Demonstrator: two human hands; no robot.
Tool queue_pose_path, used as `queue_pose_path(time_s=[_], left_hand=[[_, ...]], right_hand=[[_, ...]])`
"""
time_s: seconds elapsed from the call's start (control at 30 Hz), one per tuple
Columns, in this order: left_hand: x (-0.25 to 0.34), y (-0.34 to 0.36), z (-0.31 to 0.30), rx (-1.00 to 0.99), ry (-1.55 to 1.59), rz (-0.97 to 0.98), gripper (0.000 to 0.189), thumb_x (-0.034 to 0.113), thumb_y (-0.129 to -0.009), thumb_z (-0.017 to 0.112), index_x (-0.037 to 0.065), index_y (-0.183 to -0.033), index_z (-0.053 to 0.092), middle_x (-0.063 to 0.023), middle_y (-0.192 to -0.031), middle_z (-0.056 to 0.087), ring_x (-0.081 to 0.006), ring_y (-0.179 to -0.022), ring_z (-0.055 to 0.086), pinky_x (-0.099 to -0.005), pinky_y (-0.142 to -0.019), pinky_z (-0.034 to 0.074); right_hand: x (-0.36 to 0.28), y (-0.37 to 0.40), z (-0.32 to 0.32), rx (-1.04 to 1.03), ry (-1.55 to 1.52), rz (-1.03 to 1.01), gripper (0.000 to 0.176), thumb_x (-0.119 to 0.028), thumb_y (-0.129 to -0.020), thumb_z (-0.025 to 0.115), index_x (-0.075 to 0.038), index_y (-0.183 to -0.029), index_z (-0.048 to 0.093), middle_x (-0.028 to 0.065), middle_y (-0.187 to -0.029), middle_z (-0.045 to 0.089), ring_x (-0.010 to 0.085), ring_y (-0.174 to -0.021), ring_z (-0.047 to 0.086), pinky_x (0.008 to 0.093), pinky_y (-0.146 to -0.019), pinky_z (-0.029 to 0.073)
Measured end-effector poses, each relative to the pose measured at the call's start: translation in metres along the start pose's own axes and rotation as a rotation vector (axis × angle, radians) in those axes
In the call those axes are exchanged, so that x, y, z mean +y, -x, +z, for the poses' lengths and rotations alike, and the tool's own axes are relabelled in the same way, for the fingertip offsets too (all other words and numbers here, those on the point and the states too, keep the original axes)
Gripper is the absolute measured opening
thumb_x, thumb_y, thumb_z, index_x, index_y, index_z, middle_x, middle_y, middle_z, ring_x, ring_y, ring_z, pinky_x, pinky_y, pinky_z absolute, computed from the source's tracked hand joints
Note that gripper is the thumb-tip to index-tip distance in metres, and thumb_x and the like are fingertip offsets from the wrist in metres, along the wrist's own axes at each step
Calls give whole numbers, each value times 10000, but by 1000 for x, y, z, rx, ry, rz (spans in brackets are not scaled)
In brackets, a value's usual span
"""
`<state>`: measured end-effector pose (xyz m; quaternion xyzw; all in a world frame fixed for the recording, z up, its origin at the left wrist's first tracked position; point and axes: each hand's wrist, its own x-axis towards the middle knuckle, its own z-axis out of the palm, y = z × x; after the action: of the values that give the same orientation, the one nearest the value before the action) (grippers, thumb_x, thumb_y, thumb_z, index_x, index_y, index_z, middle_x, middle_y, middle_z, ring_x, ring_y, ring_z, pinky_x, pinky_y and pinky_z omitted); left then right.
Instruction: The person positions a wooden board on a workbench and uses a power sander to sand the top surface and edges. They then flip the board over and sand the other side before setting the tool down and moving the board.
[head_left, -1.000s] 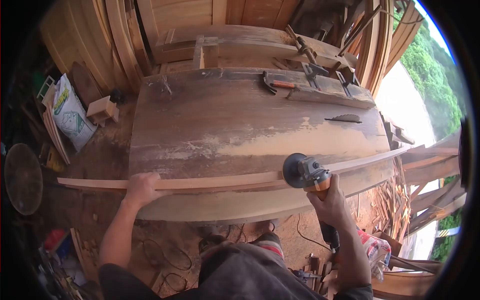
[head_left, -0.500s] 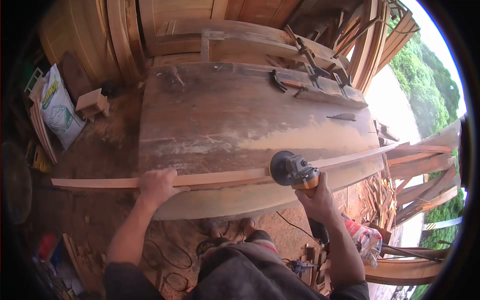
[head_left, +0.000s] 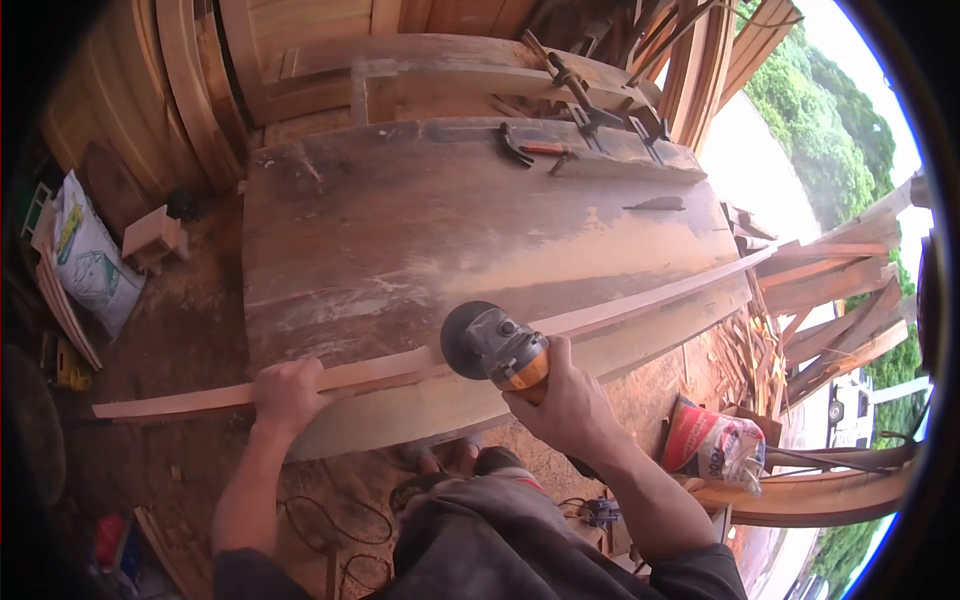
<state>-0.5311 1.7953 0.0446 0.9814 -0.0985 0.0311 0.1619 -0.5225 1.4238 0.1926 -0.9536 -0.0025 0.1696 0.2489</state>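
A long, thin wooden strip (head_left: 640, 298) runs across the near part of the workbench (head_left: 380, 220) and sticks out past its left side. My left hand (head_left: 287, 398) is closed around the strip near its left end. In my right hand (head_left: 572, 405) is an angle grinder (head_left: 505, 352) with an orange and grey body, gripped by the body. Its round dark disc (head_left: 468, 338) lies over the strip near the middle; exact contact cannot be made out. Pale dust covers the bench top beyond the strip.
A hammer (head_left: 518, 147) and several clamps (head_left: 585, 105) lie at the bench's far side, with a dark flat blade-like piece (head_left: 655, 204) nearer. A white sack (head_left: 95, 258) and small wooden stool (head_left: 153, 238) stand left. Scrap wood (head_left: 835, 300) and a red-white bag (head_left: 712, 445) are right.
The grinder has moved left along the strip with my right hand, toward my left hand. My left hand still holds the strip. The whole view has shifted and tilted slightly.
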Motion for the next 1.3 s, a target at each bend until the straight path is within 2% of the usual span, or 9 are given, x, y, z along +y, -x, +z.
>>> queue_pose_path(time_s=[0.1,0.23,0.43,0.53,0.67,0.77,0.93,1.07,1.3], left_hand=[[2,-2,0,22,-9,26,612,642,-655,894,88,-761,654,-108,-713,677,-337,-701,697,-452,-659,548],[5,-4,-2,30,-19,24,529,525,-615,935,108,-727,629,-85,-704,676,-312,-692,696,-443,-646,544],[11,-7,-6,40,-53,30,518,480,-575,961,106,-710,629,-75,-683,666,-300,-659,685,-429,-624,536],[12,-8,-2,59,-41,35,515,481,-567,965,105,-712,644,-74,-673,664,-300,-652,684,-429,-625,537],[9,-7,1,79,-29,34,509,486,-562,969,107,-729,673,-72,-676,669,-295,-659,690,-425,-633,545],[12,-4,-3,59,-27,19,496,489,-580,962,110,-736,683,-68,-689,678,-289,-672,698,-423,-641,552],[9,-6,-9,24,-6,61,483,512,-668,921,107,-793,689,-77,-728,691,-302,-692,706,-437,-651,555],[-23,7,-29,-95,-21,24,498,539,-735,887,102,-809,660,-99,-756,701,-326,-710,711,-449,-663,559],[-212,98,-92,-125,-40,-5,495,535,-745,886,102,-792,650,-101,-746,705,-334,-724,716,-455,-664,565]], right_hand=[[46,-1,-20,93,-30,49,649,-291,-894,792,14,-1308,396,347,-969,716,558,-944,702,599,-810,554],[98,-6,-60,163,-34,217,607,-279,-906,777,-12,-1288,388,365,-1094,682,579,-1085,659,585,-897,525],[196,-22,-119,260,-70,348,599,-305,-899,780,-17,-1254,392,355,-1055,690,553,-1051,683,562,-860,541],[264,-36,-146,343,-26,355,602,-315,-896,776,-22,-1259,395,339,-1054,694,529,-1042,698,554,-853,545],[354,-53,-186,476,-97,338,666,-358,-888,798,25,-1302,444,258,-1037,694,384,-992,727,456,-844,559],[361,-57,-193,500,-83,397,683,-366,-883,814,39,-1292,446,256,-1047,694,377,-1020,721,449,-862,555],[301,-37,-144,469,-95,315,631,-348,-899,807,14,-1279,459,274,-1070,702,400,-1020,719,464,-864,551],[202,-21,-81,387,-179,209,565,-313,-929,772,0,-1258,435,304,-1070,696,451,-1032,717,507,-856,541],[-31,14,29,244,-95,205,532,-247,-929,733,-12,-1251,382,369,-1003,682,587,-998,668,585,-819,522]])
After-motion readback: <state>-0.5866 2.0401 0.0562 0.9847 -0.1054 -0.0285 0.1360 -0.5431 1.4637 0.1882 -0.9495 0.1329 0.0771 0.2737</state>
